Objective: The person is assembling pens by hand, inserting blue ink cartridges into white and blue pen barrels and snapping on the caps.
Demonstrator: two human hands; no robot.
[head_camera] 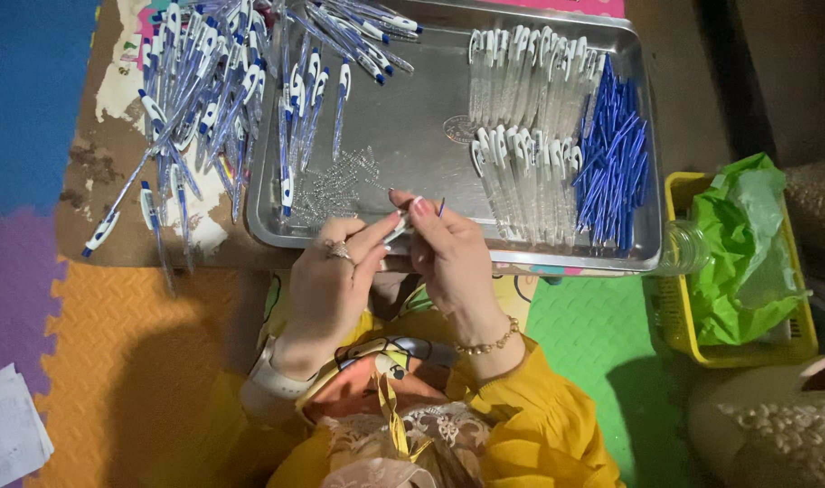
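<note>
My left hand [335,280] and my right hand [448,248] meet over the near edge of a metal tray [412,117]. Together they pinch a clear pen barrel [399,228], and a thin blue refill [441,207] sticks up from my right fingers. On the tray lie a heap of small metal springs [340,181], rows of clear white-clipped barrels [521,108] and a bundle of blue refills [611,163]. Finished blue-and-white pens [204,81] are piled at the tray's left and spill onto the board beneath.
A yellow basket [674,316] lined with a green plastic bag [738,244] stands right of the tray, a clear jar [682,246] beside it. Coloured foam floor mats [114,343] surround the work board. White paper [10,434] lies at the lower left.
</note>
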